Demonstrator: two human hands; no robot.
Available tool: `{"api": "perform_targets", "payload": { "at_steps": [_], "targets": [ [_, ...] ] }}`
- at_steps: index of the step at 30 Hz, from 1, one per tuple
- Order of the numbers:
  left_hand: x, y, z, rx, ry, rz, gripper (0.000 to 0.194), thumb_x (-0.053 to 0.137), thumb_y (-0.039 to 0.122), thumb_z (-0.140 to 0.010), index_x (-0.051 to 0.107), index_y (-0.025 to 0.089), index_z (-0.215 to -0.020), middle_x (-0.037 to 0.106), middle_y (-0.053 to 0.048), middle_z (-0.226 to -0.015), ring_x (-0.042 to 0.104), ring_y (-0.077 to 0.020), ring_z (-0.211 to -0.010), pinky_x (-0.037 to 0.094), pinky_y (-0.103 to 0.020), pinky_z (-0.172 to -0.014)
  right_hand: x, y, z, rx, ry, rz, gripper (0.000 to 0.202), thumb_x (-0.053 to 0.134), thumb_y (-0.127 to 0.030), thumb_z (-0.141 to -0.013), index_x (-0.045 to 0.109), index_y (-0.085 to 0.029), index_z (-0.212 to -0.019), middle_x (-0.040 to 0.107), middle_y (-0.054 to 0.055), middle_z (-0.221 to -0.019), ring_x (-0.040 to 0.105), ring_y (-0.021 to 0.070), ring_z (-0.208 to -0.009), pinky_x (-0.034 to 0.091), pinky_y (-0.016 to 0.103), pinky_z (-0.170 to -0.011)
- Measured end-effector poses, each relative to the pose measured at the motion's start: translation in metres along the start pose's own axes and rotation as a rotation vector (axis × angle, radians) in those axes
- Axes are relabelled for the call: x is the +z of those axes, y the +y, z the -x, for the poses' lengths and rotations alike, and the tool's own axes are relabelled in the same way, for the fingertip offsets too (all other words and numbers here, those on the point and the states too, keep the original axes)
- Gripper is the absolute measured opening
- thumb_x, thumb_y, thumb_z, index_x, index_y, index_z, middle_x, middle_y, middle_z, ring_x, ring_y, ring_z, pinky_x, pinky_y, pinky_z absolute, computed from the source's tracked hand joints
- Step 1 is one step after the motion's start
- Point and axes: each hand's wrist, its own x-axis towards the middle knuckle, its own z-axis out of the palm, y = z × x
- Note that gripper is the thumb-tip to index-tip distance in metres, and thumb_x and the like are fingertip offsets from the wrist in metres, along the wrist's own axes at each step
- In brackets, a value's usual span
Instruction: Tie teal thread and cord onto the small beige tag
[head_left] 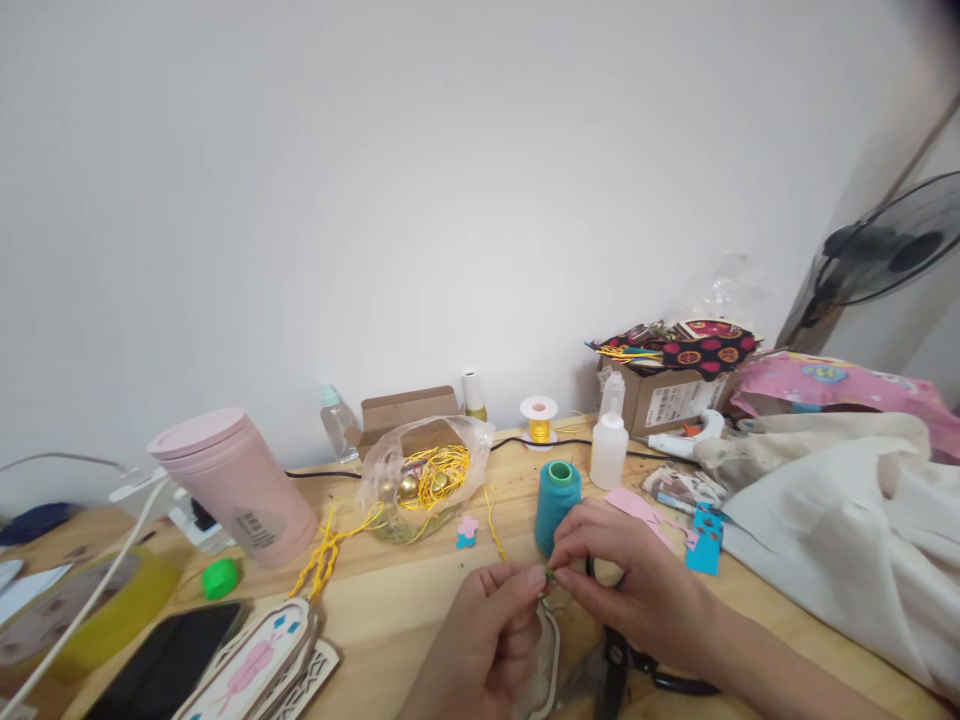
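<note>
Your left hand (496, 632) and right hand (636, 578) both pinch the thin greenish cord (550, 577), so small, steady movements work best.

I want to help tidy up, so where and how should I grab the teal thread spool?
Around its upper part, probably from the left: the teal thread spool stands upright and round, and the right hand crowds its lower right.

sole view is head-worn, facing forward and down across the tabletop (394, 605) to the wall (450, 200), which fills the upper half of the frame. left hand (501, 632) and right hand (628, 565) appear near, at lower centre.
</note>
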Motion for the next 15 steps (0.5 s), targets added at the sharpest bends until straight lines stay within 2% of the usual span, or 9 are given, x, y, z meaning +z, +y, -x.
{"api": "perform_targets", "payload": {
  "at_steps": [6,10,15],
  "targets": [
    [-0.0012,0.0025,0.0017,0.018,-0.013,-0.149,0.022,0.068,0.029,-0.063,0.052,0.014,-0.059,0.024,0.014,-0.034,0.009,-0.0004,-0.032,0.004,-0.015,-0.029,-0.0022,0.0012,0.0014,0.037,-0.024,0.000,0.010,0.053,-0.010,-0.075,0.058,-0.019,-0.073,0.056,0.000,-0.072,0.053,0.0132,-0.071,0.041,0.024,-0.064],
    [-0.0008,0.0013,-0.0008,0.039,0.070,-0.232,0.019,0.069,0.027,-0.061,0.056,0.014,-0.062,0.028,0.014,-0.034,0.010,0.0000,-0.031,0.004,-0.016,-0.031,-0.0008,0.0032,0.0014,0.079,-0.026,0.004,0.011,0.054,-0.009,-0.073,0.058,-0.018,-0.071,0.056,-0.001,-0.069,0.053,0.0125,-0.068,0.040,0.023,-0.061],
    [0.0004,-0.0005,-0.0042,0.079,0.170,-0.366,0.023,0.070,0.034,-0.057,0.059,0.014,-0.062,0.028,0.014,-0.032,0.014,0.0001,-0.028,0.005,-0.017,-0.030,0.0033,0.0054,0.0022,0.111,-0.003,0.014,0.010,0.055,-0.009,-0.071,0.058,-0.017,-0.067,0.057,-0.001,-0.065,0.052,0.0117,-0.063,0.040,0.022,-0.058]
  ]
}}
